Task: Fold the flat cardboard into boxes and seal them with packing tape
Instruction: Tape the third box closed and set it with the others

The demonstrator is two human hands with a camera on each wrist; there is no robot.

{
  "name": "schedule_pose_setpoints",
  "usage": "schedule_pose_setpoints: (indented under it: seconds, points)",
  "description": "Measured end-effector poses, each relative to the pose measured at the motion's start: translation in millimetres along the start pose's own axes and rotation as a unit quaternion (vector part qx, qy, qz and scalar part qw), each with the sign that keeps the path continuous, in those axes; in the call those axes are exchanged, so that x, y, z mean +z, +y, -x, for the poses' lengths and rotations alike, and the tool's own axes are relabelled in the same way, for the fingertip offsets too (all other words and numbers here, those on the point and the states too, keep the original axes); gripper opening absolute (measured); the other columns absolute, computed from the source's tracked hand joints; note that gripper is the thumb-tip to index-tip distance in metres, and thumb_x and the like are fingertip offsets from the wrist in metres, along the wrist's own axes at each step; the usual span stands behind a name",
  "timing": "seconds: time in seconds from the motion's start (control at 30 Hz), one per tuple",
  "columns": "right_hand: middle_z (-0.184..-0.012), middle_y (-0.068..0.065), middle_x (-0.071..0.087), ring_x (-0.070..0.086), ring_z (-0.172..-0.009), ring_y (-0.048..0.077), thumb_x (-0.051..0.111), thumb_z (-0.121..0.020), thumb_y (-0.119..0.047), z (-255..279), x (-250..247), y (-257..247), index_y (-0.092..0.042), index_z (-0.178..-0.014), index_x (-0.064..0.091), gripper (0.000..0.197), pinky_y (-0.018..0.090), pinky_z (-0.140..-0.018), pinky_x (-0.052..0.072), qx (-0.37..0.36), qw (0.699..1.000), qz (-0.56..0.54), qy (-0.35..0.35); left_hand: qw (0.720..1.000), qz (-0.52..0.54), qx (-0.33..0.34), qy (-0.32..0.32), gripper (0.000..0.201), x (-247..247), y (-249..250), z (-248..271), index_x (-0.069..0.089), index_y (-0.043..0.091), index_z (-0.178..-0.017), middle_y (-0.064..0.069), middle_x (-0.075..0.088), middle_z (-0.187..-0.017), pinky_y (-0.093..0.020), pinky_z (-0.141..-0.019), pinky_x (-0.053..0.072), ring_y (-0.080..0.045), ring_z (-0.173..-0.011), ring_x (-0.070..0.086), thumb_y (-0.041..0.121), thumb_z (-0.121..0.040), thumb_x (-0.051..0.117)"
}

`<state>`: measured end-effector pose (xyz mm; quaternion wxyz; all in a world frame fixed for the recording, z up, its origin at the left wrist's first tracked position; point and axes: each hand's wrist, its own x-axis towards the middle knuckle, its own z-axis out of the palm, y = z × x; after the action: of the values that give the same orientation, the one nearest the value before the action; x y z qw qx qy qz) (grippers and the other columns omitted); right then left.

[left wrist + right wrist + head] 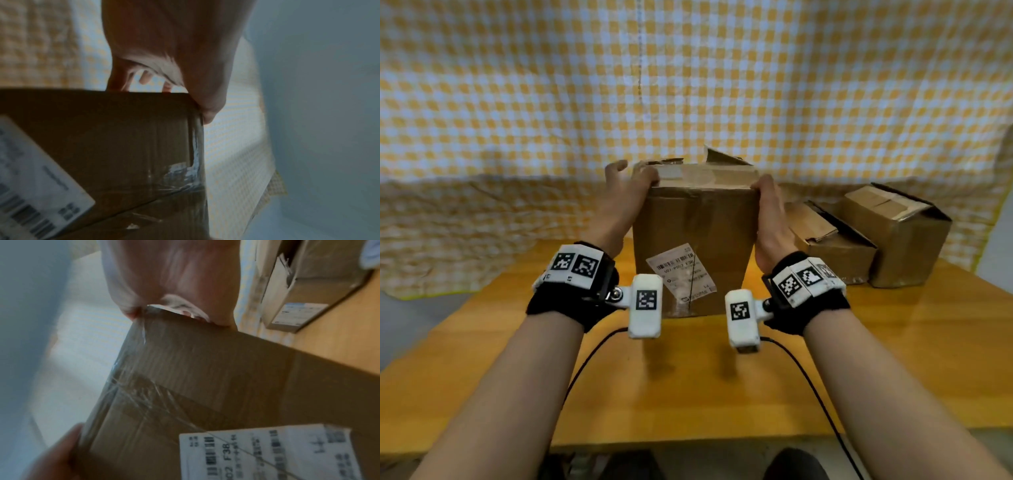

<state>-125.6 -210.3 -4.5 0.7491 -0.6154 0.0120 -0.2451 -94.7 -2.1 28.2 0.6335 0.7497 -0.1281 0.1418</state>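
From my head, the wide camera is looking forward and down over the orange wooden counter toward the yellow checked cloth. Each wrist camera is peering along my palm, very close to the tall brown cardboard box with its white shipping label, which all three views are sharing.
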Motion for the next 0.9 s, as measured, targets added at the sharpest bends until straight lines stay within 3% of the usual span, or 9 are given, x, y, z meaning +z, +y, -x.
schedule_pose_setpoints:
  seconds: [0.13, 0.23, 0.3, 0.4, 0.53, 0.6, 0.7, 0.8, 0.9]
  points:
    - [-0.105, 0.005, 0.054, 0.049, -0.101, 0.023, 0.047, -0.081, -0.057, -0.7, -2.4, 8.8, -0.026, -0.092, 0.053, 0.033, 0.043, -0.091, 0.04, -0.032, 0.999, -0.009, 0.003, 0.994, 0.066, -0.007, -0.089, 0.056, 1.4, -1.7, 1.9, 0.041, 0.026, -0.142, -0.005, 0.052, -0.132, -0.032, -0.077, 0.049, -0.019, -0.107, 0.055, 0.039, -0.09, 0.058]
    - [-0.126, -0.003, 0.055, 0.046, -0.116, 0.017, 0.054, -0.078, -0.051, 2.7, -5.4, 16.6, -0.03, -0.106, 0.055, 0.036, 0.04, -0.098, 0.033, -0.028, 0.999, -0.027, 0.0, 0.985, 0.131, 0.01, -0.11, 0.047, 0.2, -5.6, 3.9, 0.042, 0.02, -0.139, -0.007, 0.056, -0.125, -0.023, -0.064, 0.055, -0.019, -0.1, 0.065, 0.016, -0.095, 0.057]
    - [-0.12, -0.003, 0.053, 0.046, -0.109, 0.016, 0.057, -0.075, -0.045, 6.7, -7.5, 17.3, -0.027, -0.109, 0.051, 0.039, 0.037, -0.092, 0.033, -0.029, 0.999, -0.037, -0.002, 0.982, 0.152, 0.018, -0.108, 0.045, -0.9, -10.1, 4.8, 0.043, 0.016, -0.136, -0.008, 0.058, -0.121, -0.023, -0.062, 0.055, -0.019, -0.096, 0.067, 0.007, -0.094, 0.056]
    - [-0.117, 0.005, 0.061, 0.057, -0.103, 0.022, 0.058, -0.078, -0.038, 6.2, -7.3, 12.8, -0.021, -0.119, 0.058, 0.044, 0.038, -0.088, 0.044, -0.041, 0.999, -0.025, -0.009, 0.973, 0.197, 0.003, -0.117, 0.051, -0.8, -22.8, 8.3, 0.045, 0.012, -0.135, -0.011, 0.063, -0.123, -0.028, -0.067, 0.057, -0.022, -0.098, 0.07, 0.014, -0.09, 0.067]
    - [-0.142, 0.007, 0.05, 0.059, -0.121, 0.027, 0.072, -0.072, -0.054, 5.8, -8.4, 9.4, -0.051, -0.126, 0.057, 0.056, 0.047, -0.101, 0.052, -0.022, 0.998, 0.041, -0.031, 0.963, 0.243, -0.043, -0.106, 0.053, 5.8, -43.0, 18.0, 0.042, 0.017, -0.132, -0.01, 0.065, -0.119, -0.029, -0.066, 0.059, -0.021, -0.09, 0.072, 0.017, -0.088, 0.07]
    - [-0.143, 0.006, 0.051, 0.062, -0.118, 0.025, 0.074, -0.081, -0.055, 8.0, -15.3, 12.1, -0.055, -0.127, 0.051, 0.051, 0.038, -0.089, 0.06, 0.002, 0.998, 0.04, -0.038, 0.967, 0.213, -0.053, -0.126, 0.051, 8.1, -48.4, 17.6, 0.04, 0.019, -0.131, -0.009, 0.064, -0.12, -0.031, -0.069, 0.06, -0.02, -0.09, 0.073, 0.019, -0.089, 0.069]
    - [-0.14, 0.007, 0.052, 0.062, -0.11, 0.022, 0.064, -0.097, -0.039, 9.3, -28.9, 26.6, -0.039, -0.144, 0.042, 0.052, 0.021, -0.059, 0.056, 0.036, 0.995, 0.088, -0.025, 0.97, 0.065, -0.099, -0.211, 0.048, 10.4, -54.5, 14.1, 0.044, 0.027, -0.134, -0.005, 0.067, -0.119, -0.034, -0.077, 0.057, -0.022, -0.097, 0.069, 0.034, -0.092, 0.067]
    - [-0.143, 0.01, 0.045, 0.056, -0.118, 0.029, 0.064, -0.098, -0.03, 9.9, -37.5, 47.1, -0.038, -0.145, 0.042, 0.053, 0.038, -0.074, 0.06, 0.059, 0.989, 0.136, -0.008, 0.964, -0.029, -0.118, -0.237, 0.055, 15.1, -68.1, 12.8, 0.041, 0.035, -0.135, -0.004, 0.066, -0.117, -0.034, -0.067, 0.056, -0.021, -0.097, 0.066, 0.041, -0.089, 0.07]
    - [-0.132, 0.008, 0.048, 0.058, -0.104, 0.023, 0.064, -0.098, -0.022, 7.2, -43.9, 55.1, -0.035, -0.137, 0.048, 0.044, 0.032, -0.064, 0.056, 0.077, 0.981, 0.177, -0.015, 0.969, -0.035, -0.122, -0.213, 0.062, 19.8, -84.2, 7.1, 0.043, 0.034, -0.134, -0.002, 0.06, -0.118, -0.044, -0.072, 0.06, -0.023, -0.102, 0.065, 0.028, -0.084, 0.078]
